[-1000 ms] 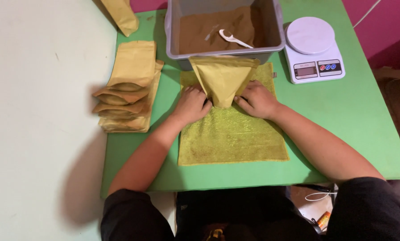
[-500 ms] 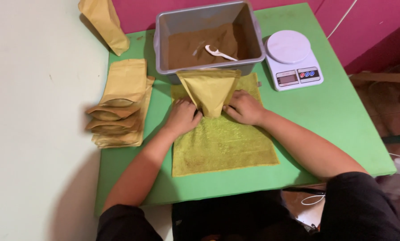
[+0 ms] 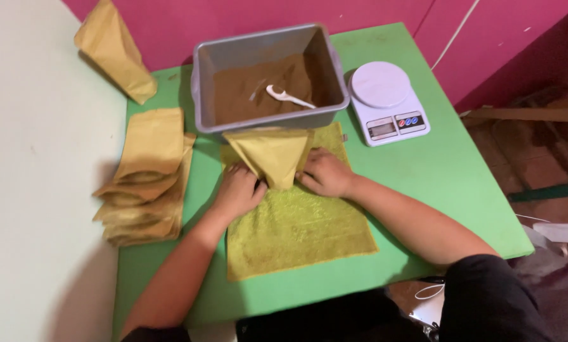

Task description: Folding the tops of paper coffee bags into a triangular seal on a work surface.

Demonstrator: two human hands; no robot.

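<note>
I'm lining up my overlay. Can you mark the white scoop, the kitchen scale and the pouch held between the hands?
white scoop (image 3: 288, 97), head view, on its handle, lying on the brown powder.
kitchen scale (image 3: 379, 84), head view, centre of its round white platform.
yellow pouch (image 3: 271, 154), head view, middle of its front face.

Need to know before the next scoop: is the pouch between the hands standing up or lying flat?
Standing upright. The yellow pouch rises from the towel, wide mouth on top, left hand and right hand pressing its base.
</note>
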